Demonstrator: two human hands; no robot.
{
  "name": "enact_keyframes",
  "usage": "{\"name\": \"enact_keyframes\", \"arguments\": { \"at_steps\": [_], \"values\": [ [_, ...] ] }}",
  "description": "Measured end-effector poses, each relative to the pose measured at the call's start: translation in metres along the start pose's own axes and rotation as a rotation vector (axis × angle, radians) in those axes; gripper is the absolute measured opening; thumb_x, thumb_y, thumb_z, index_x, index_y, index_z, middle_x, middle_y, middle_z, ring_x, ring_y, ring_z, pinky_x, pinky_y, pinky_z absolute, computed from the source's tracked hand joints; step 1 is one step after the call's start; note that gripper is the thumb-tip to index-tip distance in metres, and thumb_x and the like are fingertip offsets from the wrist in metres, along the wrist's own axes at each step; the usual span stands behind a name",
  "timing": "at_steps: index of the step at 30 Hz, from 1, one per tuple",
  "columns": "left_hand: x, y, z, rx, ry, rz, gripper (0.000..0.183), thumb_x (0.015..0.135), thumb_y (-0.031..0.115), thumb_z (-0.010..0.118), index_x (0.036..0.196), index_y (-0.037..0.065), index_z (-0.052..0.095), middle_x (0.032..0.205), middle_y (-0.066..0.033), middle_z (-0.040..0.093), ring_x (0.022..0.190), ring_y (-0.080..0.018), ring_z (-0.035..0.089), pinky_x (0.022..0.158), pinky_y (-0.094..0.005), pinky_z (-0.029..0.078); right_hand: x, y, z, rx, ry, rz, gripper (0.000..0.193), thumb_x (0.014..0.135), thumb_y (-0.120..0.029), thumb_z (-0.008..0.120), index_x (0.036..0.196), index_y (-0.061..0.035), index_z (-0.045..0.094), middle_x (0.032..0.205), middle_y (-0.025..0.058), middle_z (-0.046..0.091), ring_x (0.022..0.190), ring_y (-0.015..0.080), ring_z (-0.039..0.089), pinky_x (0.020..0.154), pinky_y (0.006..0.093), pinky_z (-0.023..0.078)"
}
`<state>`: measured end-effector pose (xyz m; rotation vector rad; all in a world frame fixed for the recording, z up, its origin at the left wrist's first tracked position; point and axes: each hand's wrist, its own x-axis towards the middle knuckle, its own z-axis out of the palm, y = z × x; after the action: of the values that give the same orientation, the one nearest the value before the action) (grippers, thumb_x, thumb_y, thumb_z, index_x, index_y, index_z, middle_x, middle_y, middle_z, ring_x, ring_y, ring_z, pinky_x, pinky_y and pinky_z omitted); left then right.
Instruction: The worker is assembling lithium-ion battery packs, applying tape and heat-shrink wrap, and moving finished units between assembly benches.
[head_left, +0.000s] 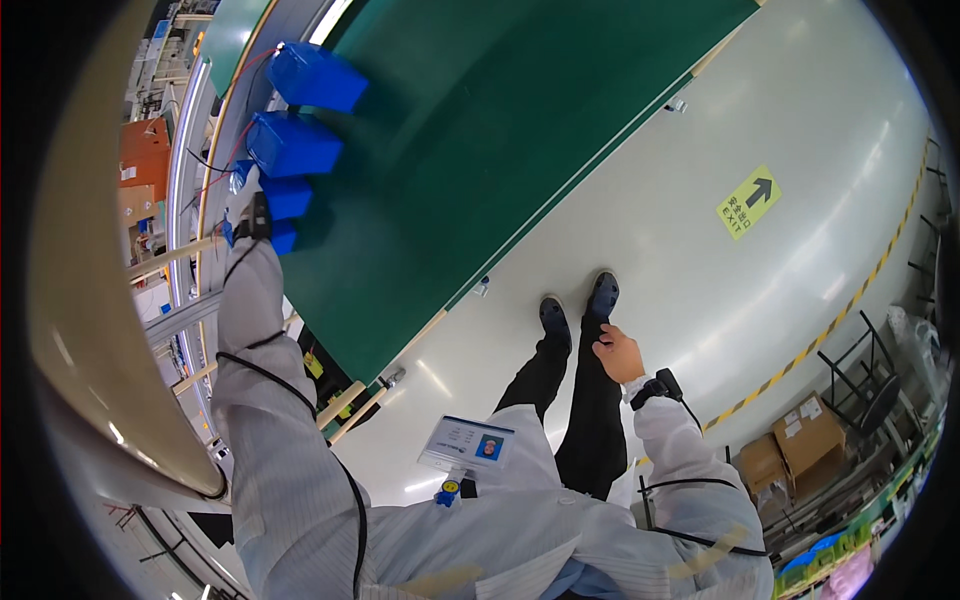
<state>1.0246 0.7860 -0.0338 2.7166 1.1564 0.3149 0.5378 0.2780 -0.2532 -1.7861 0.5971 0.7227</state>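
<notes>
My left arm stretches forward to a row of blue plastic bins at the left edge of a green-topped table (480, 150). My left hand (243, 200) is against the nearer bins, beside a blue bin (287, 197); glare and the bins obscure its fingers, so their grip is unclear. Farther along stand another blue bin (295, 145) and the farthest blue bin (318, 78). Low at my right side, over my leg, hangs my right hand (618, 355). Its fingers are loosely bent with a gap at the thumb, and nothing shows in them. Black bands with cords circle both wrists.
A thick beige column (90, 280) rises close on my left. Thin red and black wires (240, 150) run by the bins. Grey floor (640, 240) bears a yellow arrow sign (748, 202). Cardboard boxes (808, 440) and a black stool (878, 403) stand at right.
</notes>
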Motion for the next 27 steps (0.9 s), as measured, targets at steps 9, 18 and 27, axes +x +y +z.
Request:
{"name": "enact_keyframes", "arguments": {
  "at_steps": [9, 18, 27],
  "values": [
    [0.017, -0.005, -0.019, -0.291, -0.281, -0.071, 0.075, 0.079, 0.06, 0.07, 0.13, 0.007, 0.061, 0.115, -0.0126, 0.066, 0.099, -0.0286, 0.061, 0.076, -0.0427, 0.051, -0.013, 0.046, 0.011, -0.049, -0.019, 0.111, 0.051, 0.082, -0.026, 0.068, 0.126, 0.0001, 0.06, 0.104, 0.0185, 0.072, 0.098, 0.0353, 0.068, 0.09, 0.0417, 0.053],
    [-0.05, -0.025, 0.004, -0.29, -0.342, -0.042, 0.076, 0.078, 0.059, 0.071, 0.132, 0.006, 0.059, 0.113, -0.0122, 0.066, 0.098, -0.0278, 0.06, 0.075, -0.0416, 0.052, -0.019, 0.053, 0.009, -0.055, 0.029, 0.118, 0.047, 0.082, -0.024, 0.066, 0.122, 0.0001, 0.063, 0.095, 0.0165, 0.073, 0.093, 0.0325, 0.07, 0.086, 0.0376, 0.053],
    [-0.016, -0.113, -0.017, 0.027, 0.129, 0.069, 0.073, 0.077, 0.048, 0.075, 0.131, 0.003, 0.057, 0.113, -0.0184, 0.067, 0.1, -0.031, 0.065, 0.08, -0.0429, 0.051, -0.027, 0.07, 0.033, 0.0, 0.09, 0.114, 0.047, 0.083, -0.025, 0.066, 0.123, -0.0004, 0.062, 0.099, 0.0172, 0.073, 0.098, 0.0333, 0.069, 0.089, 0.0393, 0.053]
  ]
}}
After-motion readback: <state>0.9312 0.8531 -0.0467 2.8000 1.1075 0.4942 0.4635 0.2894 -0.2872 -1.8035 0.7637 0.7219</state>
